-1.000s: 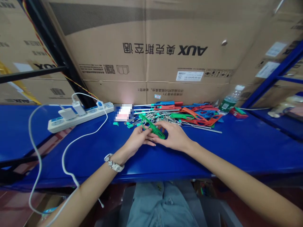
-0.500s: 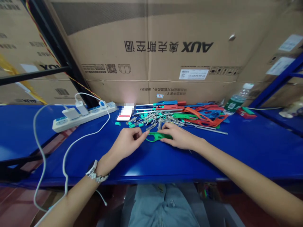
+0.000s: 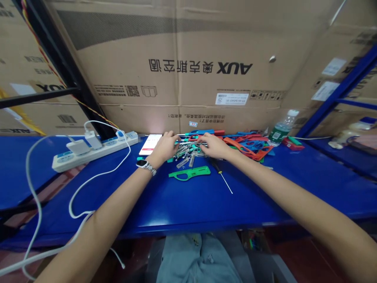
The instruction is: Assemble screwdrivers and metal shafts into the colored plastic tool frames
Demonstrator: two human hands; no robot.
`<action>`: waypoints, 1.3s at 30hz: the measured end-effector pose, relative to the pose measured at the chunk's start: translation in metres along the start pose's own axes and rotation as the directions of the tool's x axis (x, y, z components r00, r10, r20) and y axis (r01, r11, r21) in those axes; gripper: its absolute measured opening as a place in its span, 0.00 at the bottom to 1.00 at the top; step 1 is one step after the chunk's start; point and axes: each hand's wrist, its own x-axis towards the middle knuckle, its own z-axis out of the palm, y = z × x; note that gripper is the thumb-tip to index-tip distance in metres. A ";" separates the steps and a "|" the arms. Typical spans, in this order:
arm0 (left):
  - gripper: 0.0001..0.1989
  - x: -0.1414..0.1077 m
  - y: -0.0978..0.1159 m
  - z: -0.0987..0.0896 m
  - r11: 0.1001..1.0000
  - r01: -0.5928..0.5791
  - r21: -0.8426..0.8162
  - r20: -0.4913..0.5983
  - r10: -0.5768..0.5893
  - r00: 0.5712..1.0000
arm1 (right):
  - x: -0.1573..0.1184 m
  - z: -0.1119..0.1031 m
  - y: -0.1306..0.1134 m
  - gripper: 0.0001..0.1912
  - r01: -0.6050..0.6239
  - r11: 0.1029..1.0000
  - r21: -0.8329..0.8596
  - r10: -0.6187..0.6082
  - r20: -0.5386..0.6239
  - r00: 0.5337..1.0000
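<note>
A green plastic casing point(image 3: 196, 172) lies flat on the blue table point(image 3: 182, 208), nearer to me than the pile. Both hands are at the pile of metal rods and small clear parts point(image 3: 184, 151). My left hand point(image 3: 165, 147) is at the pile's left side, beside the phone point(image 3: 149, 145), its fingers bent; what they hold, if anything, is hidden. My right hand point(image 3: 213, 145) reaches in from the right, fingers curled over the thin metal rods; its grip is too small to tell. A screwdriver point(image 3: 225, 181) points toward me below my right hand.
Red and blue casings point(image 3: 250, 147) are heaped at the right, by a green-labelled bottle point(image 3: 281, 129) and a small red box point(image 3: 293, 144). A white power strip point(image 3: 97, 151) with cables is at the left. A large cardboard box point(image 3: 200, 31) stands behind.
Both hands have left the green casing and moved away from me to the pile. The casing now lies free, and the screwdriver has come into sight. The view has shifted slightly.
</note>
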 end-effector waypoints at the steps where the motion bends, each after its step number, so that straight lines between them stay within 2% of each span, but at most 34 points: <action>1: 0.11 0.004 -0.001 0.000 0.999 -0.031 0.033 0.053 0.029 0.998 | 0.009 -0.001 0.003 0.15 -0.024 0.997 -0.071 0.024 0.001 1.000; 3: 0.12 0.012 -0.004 0.000 0.995 -0.069 0.075 0.141 0.058 0.988 | 0.023 -0.002 0.009 0.15 -0.049 0.982 -0.180 0.054 0.022 0.998; 5: 0.13 0.019 -0.006 -0.001 0.992 -0.083 0.098 0.183 0.064 0.981 | 0.034 -0.003 0.013 0.13 -0.050 0.969 -0.240 0.062 0.044 0.997; 10: 0.12 0.030 -0.007 0.000 0.987 -0.100 0.123 0.230 0.070 0.971 | 0.044 -0.002 0.018 0.06 0.058 0.941 -0.333 -0.034 0.077 0.996; 14: 0.11 0.032 -0.007 -0.003 0.985 -0.107 0.136 0.244 0.071 0.967 | 0.043 -0.003 0.019 0.05 0.116 0.930 -0.350 -0.103 0.056 0.993; 20: 0.08 0.031 -0.014 -0.018 0.993 -0.113 0.045 0.097 0.109 0.989 | 0.035 -0.015 0.014 0.06 0.105 0.981 -0.164 -0.119 -0.077 0.990; 25: 0.07 0.031 -0.016 -0.033 0.997 -0.082 -0.003 0.009 0.082 0.997 | 0.031 -0.023 0.010 0.09 0.073 0.997 -0.012 -0.074 -0.186 0.980; 31: 0.04 0.028 -0.007 -0.040 0.993 -0.029 -0.113 -0.147 0.012 0.989 | 0.029 -0.025 0.006 0.05 0.052 0.986 0.157 0.005 -0.347 0.938; 35: 0.05 0.027 0.002 -0.041 0.992 0.022 -0.123 -0.169 -0.042 0.985 | 0.024 -0.018 0.002 0.05 -0.004 0.982 0.187 0.059 -0.290 0.955; 39: 0.06 0.028 0.005 -0.040 0.994 0.095 -0.059 -0.149 -0.103 0.983 | 0.014 -0.008 -0.001 0.05 0.009 0.988 0.153 0.027 -0.235 0.972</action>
